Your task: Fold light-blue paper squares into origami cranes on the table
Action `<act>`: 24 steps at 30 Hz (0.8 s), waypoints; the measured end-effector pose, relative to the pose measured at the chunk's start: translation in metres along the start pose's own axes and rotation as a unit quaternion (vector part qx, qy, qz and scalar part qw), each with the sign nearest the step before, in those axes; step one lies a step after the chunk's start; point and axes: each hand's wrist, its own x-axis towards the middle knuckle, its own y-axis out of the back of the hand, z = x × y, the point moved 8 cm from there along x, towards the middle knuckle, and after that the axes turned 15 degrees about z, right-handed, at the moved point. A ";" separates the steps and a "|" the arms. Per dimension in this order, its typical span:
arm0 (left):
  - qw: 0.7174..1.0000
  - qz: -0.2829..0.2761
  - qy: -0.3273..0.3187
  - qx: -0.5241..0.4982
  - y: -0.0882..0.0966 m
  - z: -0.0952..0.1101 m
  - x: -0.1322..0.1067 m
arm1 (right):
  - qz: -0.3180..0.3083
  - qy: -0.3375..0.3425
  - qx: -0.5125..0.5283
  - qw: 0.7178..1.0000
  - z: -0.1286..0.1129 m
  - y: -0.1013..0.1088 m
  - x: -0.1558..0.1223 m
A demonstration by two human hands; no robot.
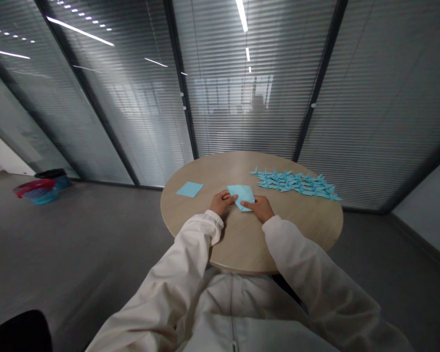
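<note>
A sheet of light blue paper [241,196], folded into a pointed shape, lies on the round wooden table [242,256] in front of me. My left hand [222,203] pinches its left edge. My right hand [261,208] presses on its lower right side, with the fingertips on the paper. To the left of my left hand lies a flat, light blue paper square [189,189], not touched by either hand. Beyond my right hand, many blue origami cranes [295,185] sit close together in rows.
Glass partitions with slatted blinds [242,122] stand behind the table. On the grey floor at left sits a blue and red basket [40,193] with a dark item on top. A dark chair back [16,333] shows at bottom left.
</note>
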 end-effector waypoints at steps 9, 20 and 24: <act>0.998 0.048 0.027 -0.037 0.009 0.001 0.004 | 0.000 -0.007 -0.008 1.000 -0.002 0.000 -0.001; 0.996 0.057 0.039 -0.058 0.011 0.000 0.003 | -0.013 -0.009 -0.006 1.000 0.000 -0.001 -0.002; 0.995 0.070 0.045 -0.061 0.012 0.000 0.002 | -0.023 -0.010 0.011 1.000 0.002 -0.004 -0.002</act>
